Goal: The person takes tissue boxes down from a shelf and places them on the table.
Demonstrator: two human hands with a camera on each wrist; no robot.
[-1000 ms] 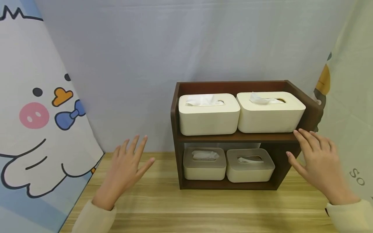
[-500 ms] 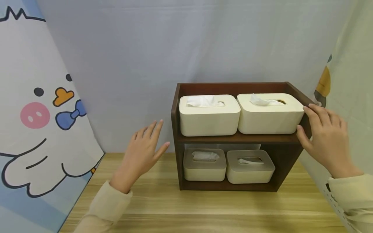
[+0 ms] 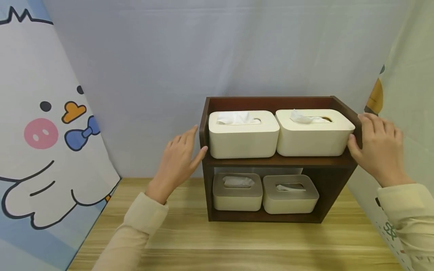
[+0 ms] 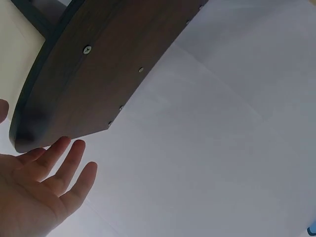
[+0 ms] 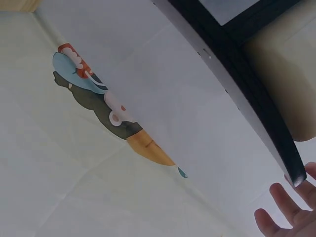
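Note:
A dark brown two-tier wooden shelf (image 3: pixel 244 162) stands on the table. Two cream tissue boxes, left (image 3: pixel 243 145) and right (image 3: pixel 313 143), sit on its upper tier. Below are two smaller boxes with grey-brown lids, left (image 3: pixel 237 203) and right (image 3: pixel 291 206). My left hand (image 3: pixel 178 160) is at the shelf's left side panel (image 4: pixel 84 74), thumb near the front edge, fingers extended along the outside; firm contact cannot be told. My right hand (image 3: pixel 383 148) holds the right side panel (image 5: pixel 266 108) near its upper front, thumb on the inner side and fingers outside.
A pale cloth wall (image 3: pixel 142 75) rises behind the shelf. On the left hangs a cartoon duck sheet (image 3: pixel 44 158), and on the right another printed sheet (image 3: pixel 407 113). The wood-grain table (image 3: pixel 190 244) extends in front of the shelf.
Both hands have moved up to the shelf's sides, the left one going right and the right one upward. The shelf and its boxes look nearly unmoved.

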